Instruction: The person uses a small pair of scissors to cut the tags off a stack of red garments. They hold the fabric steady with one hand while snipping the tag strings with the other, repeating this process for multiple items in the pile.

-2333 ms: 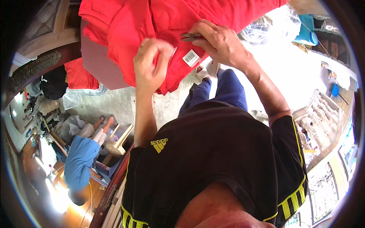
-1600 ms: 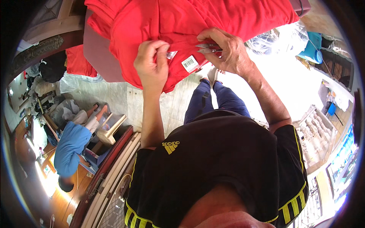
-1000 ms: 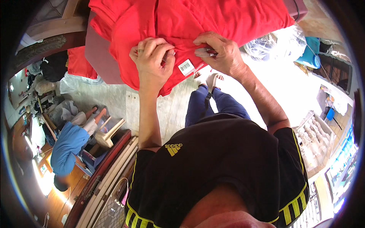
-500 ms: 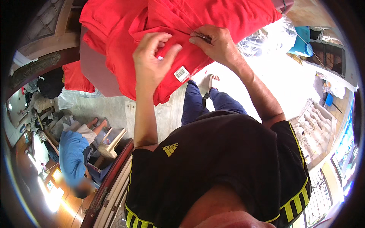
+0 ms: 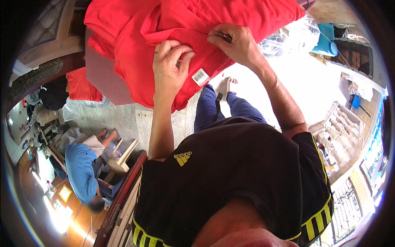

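left hand [image 5: 170,68] lies on the red garment [image 5: 164,29], fingers curled and pinching a fold of the cloth. right hand [image 5: 236,43] is closed on the fabric just beside it, gripping a small dark metal tool [image 5: 224,37]; its exact kind cannot be made out. the two hands sit near each other with a short stretch of cloth between them.

risk, as judged: the tool's tip sits against the cloth close to the left fingertips, so a slip could nick the fabric or a finger. the garment's lower edge hangs free below the left hand, past the grey desk [image 5: 103,82], so its weight could drag the fold out of the pinch.

condition of the garment: bright red, soft knit, rumpled and lying in several layers over the desk beyond both hands. a white barcode tag [image 5: 200,76] sits near its hanging edge, just right of the left hand. no stain or tear is visible.

a seated person in a blue top [image 5: 82,168] is well left of and below the left hand.
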The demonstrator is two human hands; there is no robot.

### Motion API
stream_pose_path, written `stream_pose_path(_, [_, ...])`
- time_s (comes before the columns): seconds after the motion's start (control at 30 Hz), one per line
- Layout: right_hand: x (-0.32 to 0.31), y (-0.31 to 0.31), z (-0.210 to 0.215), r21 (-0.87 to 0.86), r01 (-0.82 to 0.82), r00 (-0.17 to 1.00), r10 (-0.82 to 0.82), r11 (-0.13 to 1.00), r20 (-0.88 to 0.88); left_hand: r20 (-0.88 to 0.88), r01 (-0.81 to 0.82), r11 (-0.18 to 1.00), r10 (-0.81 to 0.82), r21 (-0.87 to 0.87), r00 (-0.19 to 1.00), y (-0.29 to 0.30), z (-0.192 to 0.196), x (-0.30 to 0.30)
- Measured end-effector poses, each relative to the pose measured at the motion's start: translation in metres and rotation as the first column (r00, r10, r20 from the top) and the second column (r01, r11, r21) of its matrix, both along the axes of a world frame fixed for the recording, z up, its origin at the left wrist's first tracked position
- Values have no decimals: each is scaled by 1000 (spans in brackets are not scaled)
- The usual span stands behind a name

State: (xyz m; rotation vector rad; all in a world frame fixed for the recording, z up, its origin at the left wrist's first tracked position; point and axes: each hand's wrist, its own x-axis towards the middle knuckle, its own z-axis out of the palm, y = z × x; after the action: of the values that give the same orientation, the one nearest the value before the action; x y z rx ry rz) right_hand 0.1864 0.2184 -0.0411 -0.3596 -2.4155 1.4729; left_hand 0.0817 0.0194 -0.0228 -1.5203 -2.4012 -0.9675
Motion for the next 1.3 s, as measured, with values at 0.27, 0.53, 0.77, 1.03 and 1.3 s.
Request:
stream_pose_path(0.27, [-2, 9, -8, -74, -92, 993, 87, 993, -74, -15, -62, 998, 62, 27, 998, 14, 29, -22])
stream_pose_path(0.53, [-16, 25, -5, -184, -235, 963, 255, 954, 92, 622, 39, 991, 48, -125, 782, 20, 46, -51])
stream_pose_path(0.77, [-17, 32, -3, -295, -300, 937, 339, 907, 89, 750, 24, 988, 100, -153, 654, 24, 49, -56])
stream_pose_path(1.03, [-18, 32, 8, -243, -311, 923, 353, 919, 152, 712, 26, 975, 144, -223, 687, 23, 50, -59])
stream_pose_path(1.3, [-15, 30, 0, -269, -263, 946, 303, 927, 119, 328, 13, 997, -36, 74, 944, 18, 38, -18])
